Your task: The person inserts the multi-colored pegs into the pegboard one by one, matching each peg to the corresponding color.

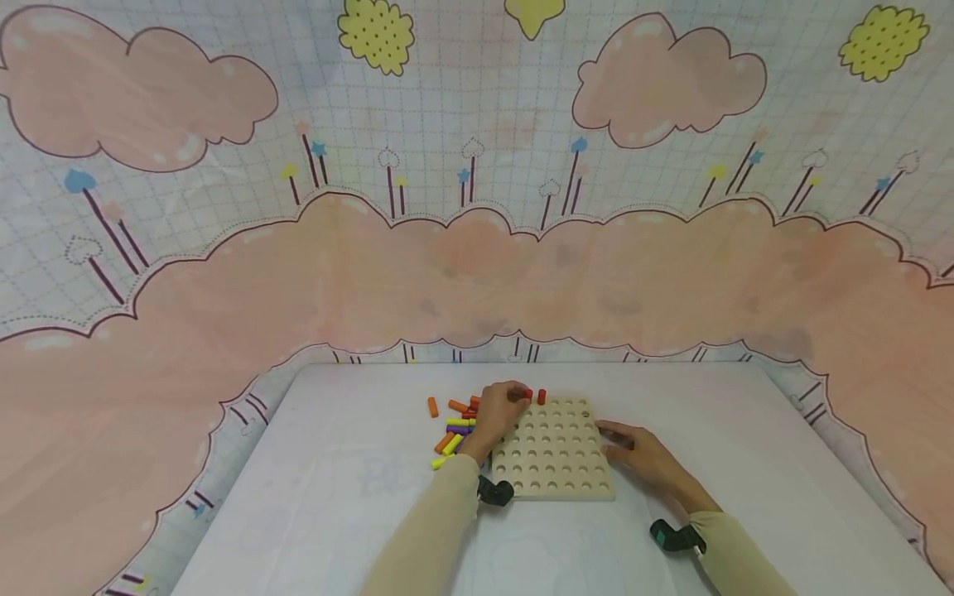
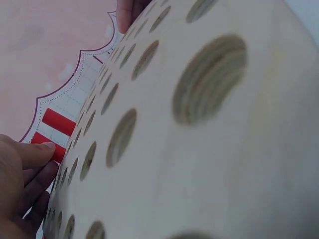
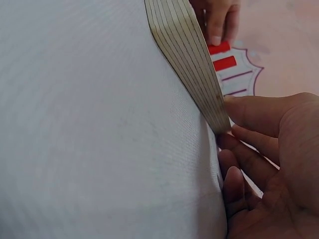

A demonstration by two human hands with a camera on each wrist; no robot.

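Observation:
A square wooden pegboard (image 1: 553, 459) with rows of round holes lies flat on the table. Over its far left corner, my left hand (image 1: 503, 414) pinches a red peg (image 2: 46, 145) between thumb and fingers. Beside that one, a second red peg (image 1: 542, 396) stands upright at the far edge of the board. My right hand (image 1: 641, 451) rests its fingertips against the board's right edge, near the far corner, as seen closely in the right wrist view. That hand's thumb (image 3: 249, 112) touches the board's upper edge.
Left of the board lies a loose pile of orange, purple, red and yellow pegs (image 1: 452, 444), partly hidden behind my left hand. An orange peg (image 1: 433, 406) lies apart from it. The white table (image 1: 335, 497) meets a patterned cloth (image 1: 477, 273) at the back.

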